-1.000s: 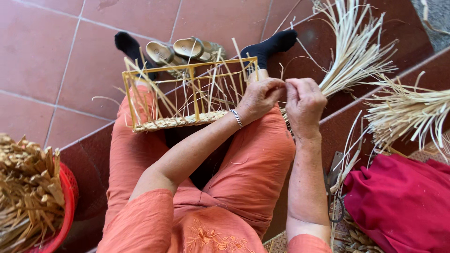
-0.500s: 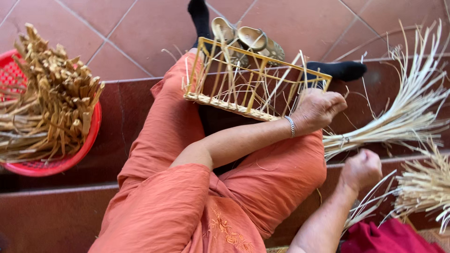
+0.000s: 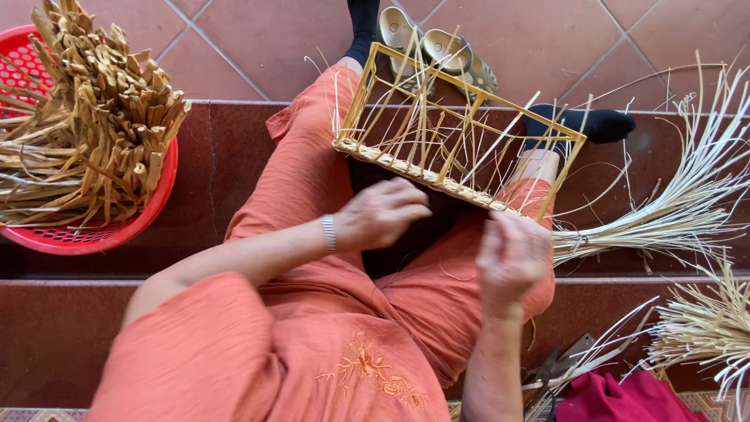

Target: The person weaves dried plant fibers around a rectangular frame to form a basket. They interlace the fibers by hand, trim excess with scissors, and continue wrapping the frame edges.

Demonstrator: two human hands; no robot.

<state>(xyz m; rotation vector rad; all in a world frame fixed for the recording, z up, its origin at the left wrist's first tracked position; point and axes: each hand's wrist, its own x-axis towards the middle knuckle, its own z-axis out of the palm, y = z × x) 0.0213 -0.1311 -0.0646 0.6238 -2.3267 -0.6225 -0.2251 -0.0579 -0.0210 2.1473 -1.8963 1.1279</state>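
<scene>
The person's right hand (image 3: 512, 258), which was reaching out toward the bundle of pale split reeds (image 3: 664, 211) a moment ago, is now pinching a thin strand at the near edge of the yellow rectangular wire basket frame (image 3: 461, 133) resting across the knees, while the left hand (image 3: 383, 212) is lying loosely curled, holding nothing, just below its woven base.

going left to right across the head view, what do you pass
red basket of dried strips → left hand → yellow wire frame → right hand → tied bundle of pale straw
</scene>
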